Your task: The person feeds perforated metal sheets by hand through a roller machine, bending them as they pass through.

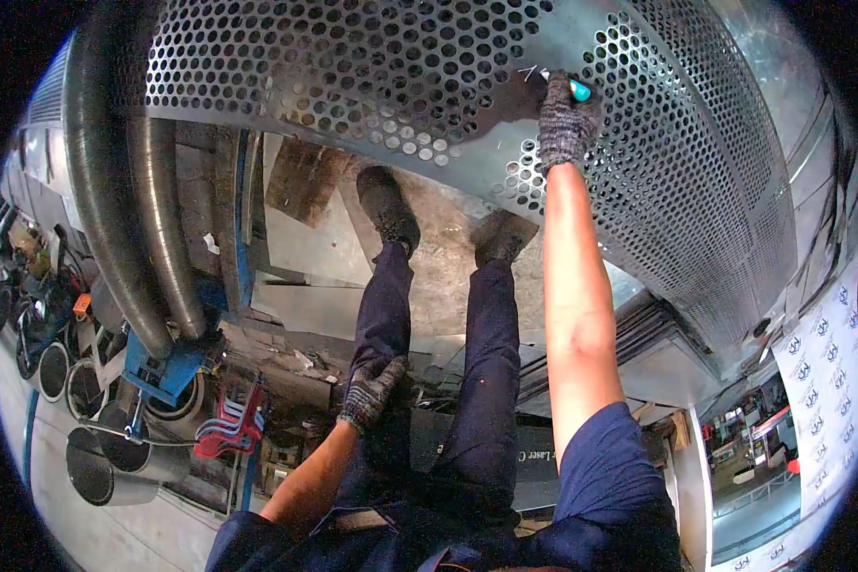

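Observation:
My right hand, in a grey knitted glove, is closed round a teal-capped marker. It is at a plain strip of a large curved perforated metal sheet. A short white mark shows on the metal just left of the fingers. My left hand, in a similar glove, rests on my left thigh near the knee, away from the sheet. Its fingers lie against the dark trousers, and nothing shows in it.
Two long metal tubes lean at the left, above a blue metal stand. Red clamps and cut pipe pieces lie lower left. My shoes are below the sheet's edge. A printed white banner hangs at the right.

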A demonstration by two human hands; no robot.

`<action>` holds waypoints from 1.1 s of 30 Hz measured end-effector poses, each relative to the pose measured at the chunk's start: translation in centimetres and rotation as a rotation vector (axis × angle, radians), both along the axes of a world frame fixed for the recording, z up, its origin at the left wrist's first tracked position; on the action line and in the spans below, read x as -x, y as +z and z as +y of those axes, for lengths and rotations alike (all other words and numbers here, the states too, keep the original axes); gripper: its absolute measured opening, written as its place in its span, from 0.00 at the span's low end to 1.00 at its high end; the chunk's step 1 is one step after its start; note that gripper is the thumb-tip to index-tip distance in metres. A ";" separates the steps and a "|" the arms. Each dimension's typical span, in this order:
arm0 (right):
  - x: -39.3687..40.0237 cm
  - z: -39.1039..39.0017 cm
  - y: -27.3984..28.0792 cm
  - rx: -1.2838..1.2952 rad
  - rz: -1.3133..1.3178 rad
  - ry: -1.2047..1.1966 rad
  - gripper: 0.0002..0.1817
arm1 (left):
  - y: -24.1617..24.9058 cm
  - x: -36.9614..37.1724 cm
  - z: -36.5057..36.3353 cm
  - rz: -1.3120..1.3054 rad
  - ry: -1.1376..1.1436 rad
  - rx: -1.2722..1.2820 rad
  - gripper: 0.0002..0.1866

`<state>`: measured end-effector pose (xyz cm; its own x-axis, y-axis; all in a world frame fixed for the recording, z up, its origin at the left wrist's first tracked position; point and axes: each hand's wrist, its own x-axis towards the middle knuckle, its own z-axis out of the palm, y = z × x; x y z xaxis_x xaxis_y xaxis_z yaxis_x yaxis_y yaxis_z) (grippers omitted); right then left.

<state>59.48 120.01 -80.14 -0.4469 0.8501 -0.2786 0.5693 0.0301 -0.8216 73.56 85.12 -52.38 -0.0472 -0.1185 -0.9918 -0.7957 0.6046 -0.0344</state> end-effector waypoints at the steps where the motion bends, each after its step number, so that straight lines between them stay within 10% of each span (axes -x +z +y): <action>1: -0.2 -0.3 -0.1 -0.046 0.024 0.012 0.17 | -0.3 -0.7 -0.8 -0.015 0.063 0.006 0.23; 7: -0.5 -1.9 0.5 0.057 -0.053 -0.113 0.19 | -2.4 -5.3 -5.5 0.146 -0.227 0.008 0.22; 17: 2.3 -1.0 0.2 0.066 -0.013 -0.068 0.22 | -1.3 -3.0 -5.0 0.103 0.081 -0.012 0.16; 19: 3.0 -0.9 3.5 0.081 -0.358 -0.106 0.25 | -0.7 -2.1 -4.6 0.139 0.074 -0.042 0.16; 22: -0.5 -1.7 1.9 0.147 0.126 -0.008 0.22 | -0.1 -1.4 -4.5 0.170 0.133 -0.087 0.17; 27: -4.5 -10.2 15.9 0.250 -0.475 0.338 0.26 | 3.3 1.7 -3.5 0.246 0.071 -0.016 0.18; 30: -9.5 -16.4 22.3 0.328 -0.142 0.337 0.18 | 2.7 -0.1 -5.6 0.084 0.449 -0.180 0.20; 33: -14.3 -20.2 28.8 0.453 -0.297 0.623 0.14 | 6.6 2.2 -4.9 0.184 0.293 -0.274 0.21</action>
